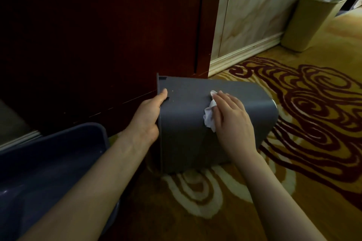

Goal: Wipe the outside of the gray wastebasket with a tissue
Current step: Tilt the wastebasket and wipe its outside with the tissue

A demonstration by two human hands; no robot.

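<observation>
The gray wastebasket (186, 107) lies on its side on the patterned carpet, its rim to the left and its base to the right. My left hand (149, 115) grips the rim, thumb on top of the upper wall. My right hand (232, 117) presses flat on the upper side, holding a crumpled white tissue (209, 117) against the plastic; the tissue pokes out from under my fingers on the left.
A dark blue bin (52, 162) sits at the lower left, close to my left forearm. A dark wooden cabinet (98, 35) stands behind the wastebasket. An olive-yellow wastebasket (311, 23) stands by the marble wall (250, 21) at the upper right. Yellow carpet with red swirls (313, 113) spreads right.
</observation>
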